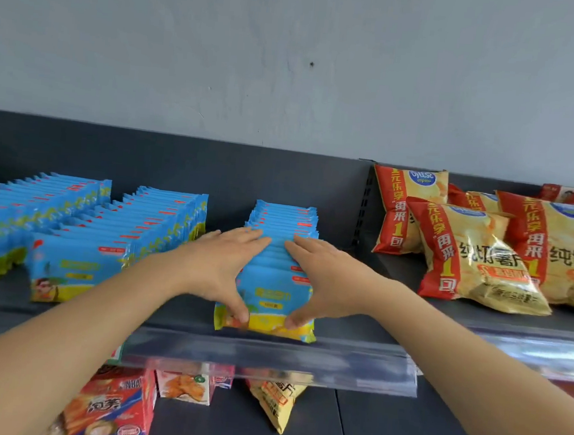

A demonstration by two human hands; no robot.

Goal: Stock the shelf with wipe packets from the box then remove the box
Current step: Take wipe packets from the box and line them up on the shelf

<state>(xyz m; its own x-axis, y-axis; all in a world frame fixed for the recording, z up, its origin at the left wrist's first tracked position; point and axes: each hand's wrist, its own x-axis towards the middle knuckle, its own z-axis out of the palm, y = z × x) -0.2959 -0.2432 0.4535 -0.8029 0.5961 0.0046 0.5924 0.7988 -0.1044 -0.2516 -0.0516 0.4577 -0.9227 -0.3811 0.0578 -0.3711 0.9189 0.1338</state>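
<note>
A row of blue and yellow wipe packets [273, 291] stands on edge on the dark shelf [168, 311], running from the front lip toward the back panel. My left hand [220, 267] lies over the row's left side, fingers straight on the packet tops and thumb against the front packet's face. My right hand [319, 274] mirrors it on the right side. Together both hands clasp the row. Two more rows of the same packets [116, 234] stand to the left. No box is in view.
Red and yellow chip bags [475, 256] lie on the shelf to the right, past a shelf divider [365, 206]. A clear price rail [267, 356] runs along the front edge. Snack cartons [116, 410] and a chip bag sit on the lower shelf.
</note>
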